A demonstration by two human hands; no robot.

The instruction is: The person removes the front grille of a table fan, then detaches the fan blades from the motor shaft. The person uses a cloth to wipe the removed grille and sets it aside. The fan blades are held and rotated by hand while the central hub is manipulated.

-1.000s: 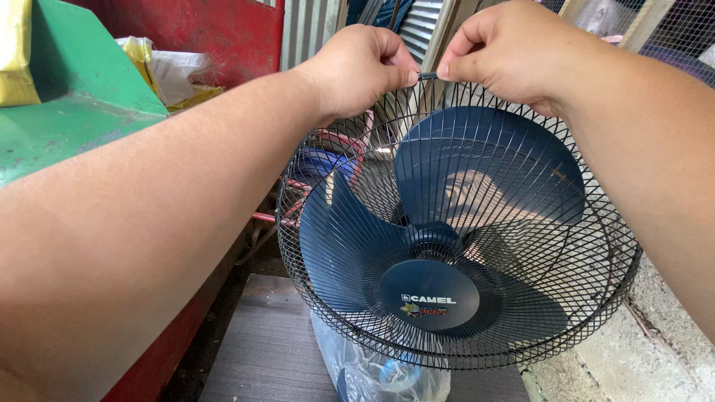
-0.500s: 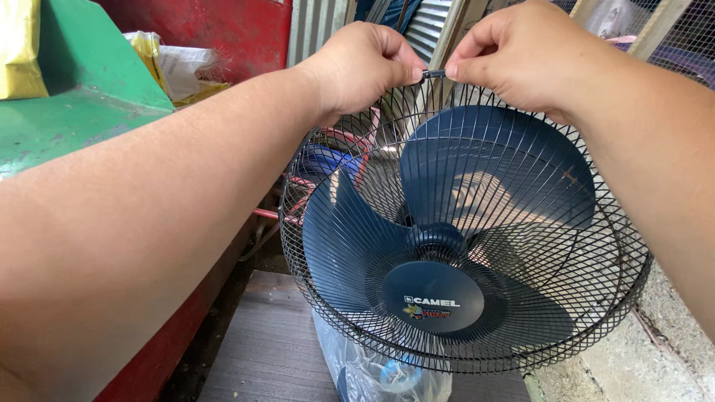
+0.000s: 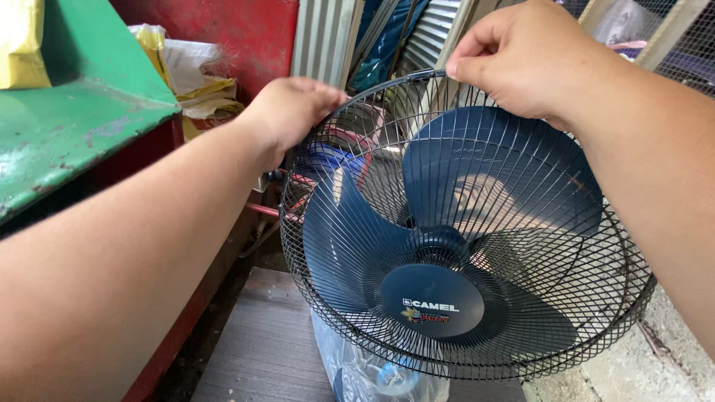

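Your right hand (image 3: 525, 63) pinched the top rim of the black wire fan guard (image 3: 462, 223), thumb and forefinger closed on the wire; the other fingers curled out of sight behind the knuckles. Your left hand (image 3: 290, 112) gripped the guard's upper-left rim, its fingertips hidden behind the mesh. The guard stood tilted toward you, over a grey board (image 3: 264, 342). Behind the wires sat 3 dark blue blades (image 3: 484, 167) and a round blue hub cap (image 3: 432, 299). A clear plastic bag (image 3: 372, 368) showed under the guard, cut off at the bottom edge, its contents hard to make out. At left lay a green surface (image 3: 74, 126) with a yellow bag (image 3: 22, 45), only partly in view.
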